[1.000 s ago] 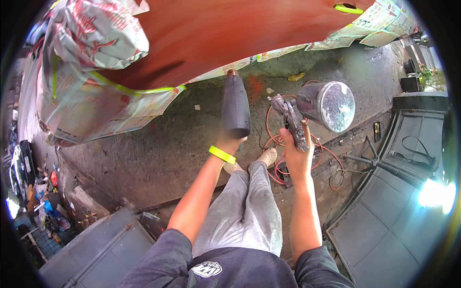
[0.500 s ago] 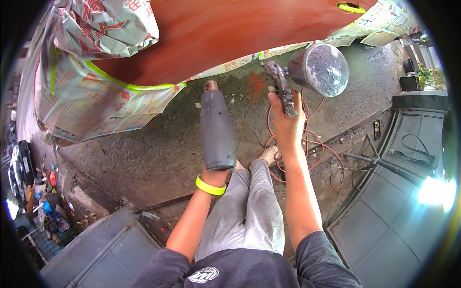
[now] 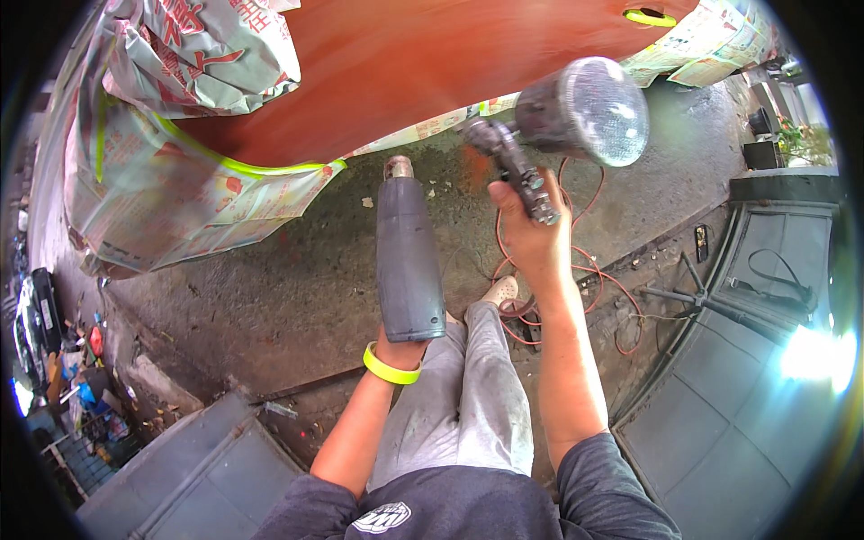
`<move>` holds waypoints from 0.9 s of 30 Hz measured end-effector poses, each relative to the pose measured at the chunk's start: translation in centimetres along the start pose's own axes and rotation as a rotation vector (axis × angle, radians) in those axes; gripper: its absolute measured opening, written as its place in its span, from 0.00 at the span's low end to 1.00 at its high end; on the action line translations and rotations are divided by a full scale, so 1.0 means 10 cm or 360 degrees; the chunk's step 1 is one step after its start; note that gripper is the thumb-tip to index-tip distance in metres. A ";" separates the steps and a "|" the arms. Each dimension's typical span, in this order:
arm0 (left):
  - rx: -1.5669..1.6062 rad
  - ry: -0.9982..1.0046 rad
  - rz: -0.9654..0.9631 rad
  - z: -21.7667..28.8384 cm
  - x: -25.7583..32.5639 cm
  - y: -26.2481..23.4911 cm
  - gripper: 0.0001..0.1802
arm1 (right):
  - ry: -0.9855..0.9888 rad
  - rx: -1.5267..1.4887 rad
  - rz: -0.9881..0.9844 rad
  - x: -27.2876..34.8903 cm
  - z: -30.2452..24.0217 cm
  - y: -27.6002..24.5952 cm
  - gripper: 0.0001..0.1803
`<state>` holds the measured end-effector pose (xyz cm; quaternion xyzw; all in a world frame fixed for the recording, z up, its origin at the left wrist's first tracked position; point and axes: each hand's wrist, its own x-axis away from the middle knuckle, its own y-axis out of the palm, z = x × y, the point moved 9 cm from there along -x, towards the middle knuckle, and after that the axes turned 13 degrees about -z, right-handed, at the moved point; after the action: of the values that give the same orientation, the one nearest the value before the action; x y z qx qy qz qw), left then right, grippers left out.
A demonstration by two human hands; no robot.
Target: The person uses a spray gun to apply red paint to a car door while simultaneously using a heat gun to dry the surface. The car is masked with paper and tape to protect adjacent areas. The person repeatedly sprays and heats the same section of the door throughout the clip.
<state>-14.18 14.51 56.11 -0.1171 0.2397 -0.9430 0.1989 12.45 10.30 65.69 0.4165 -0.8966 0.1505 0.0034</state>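
Observation:
My right hand [image 3: 538, 229] is wrapped round a paint-stained spray gun [image 3: 515, 166], its fingers partly hidden behind the gun. A round, spattered paint cup [image 3: 601, 112] sits on the gun's right side. The nozzle points toward the glossy red-orange panel [image 3: 396, 72] ahead. My left hand [image 3: 400, 351] grips a dark grey heat gun [image 3: 409, 256] from beneath; the tool's body hides most of the fingers. Its metal tip [image 3: 397, 167] points away from me, below the panel's lower edge and apart from it.
Printed masking paper [image 3: 207, 207] with bright yellow-green tape borders the panel. An orange hose [image 3: 621, 281] lies coiled on the rough floor at my right foot [image 3: 501, 290]. Grey metal panels [image 3: 756, 360] stand at right, beside a dark metal stand [image 3: 697, 292]. Clutter [image 3: 90, 396] lies at left.
My right hand has swung the spray gun and its cup a little to the left. The heat gun in my left hand has come slightly nearer to me.

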 end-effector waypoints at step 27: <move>0.0155 0.0032 -0.0053 0.61 0.05 -0.19 0.23 | 0.0018 -0.0112 -0.0072 -0.04 -0.82 -0.42 0.25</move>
<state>-13.25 13.34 62.37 -0.1018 0.1934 -0.9579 0.1861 14.84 10.26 74.61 0.4354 -0.8917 0.1210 0.0264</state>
